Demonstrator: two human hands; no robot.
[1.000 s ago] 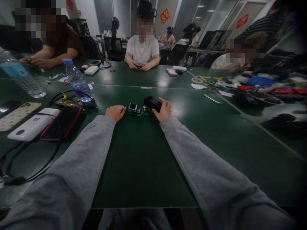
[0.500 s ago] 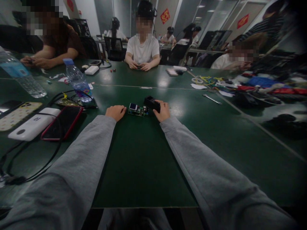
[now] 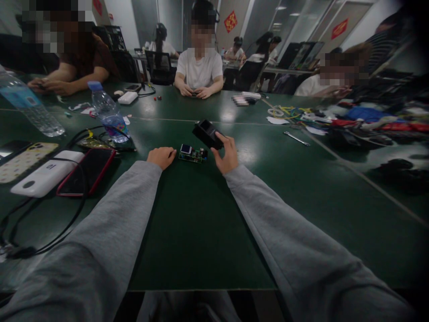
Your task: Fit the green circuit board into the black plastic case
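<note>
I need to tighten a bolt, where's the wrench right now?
The wrench lies on the table's right side, just nearer than the white paper.

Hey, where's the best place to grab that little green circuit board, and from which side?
I'd pinch the circuit board by its outer edges, coming from the left and slightly above with the left hand. It lies flat, its small screen and parts facing up, and the right hand has the black case by the other end.
</note>
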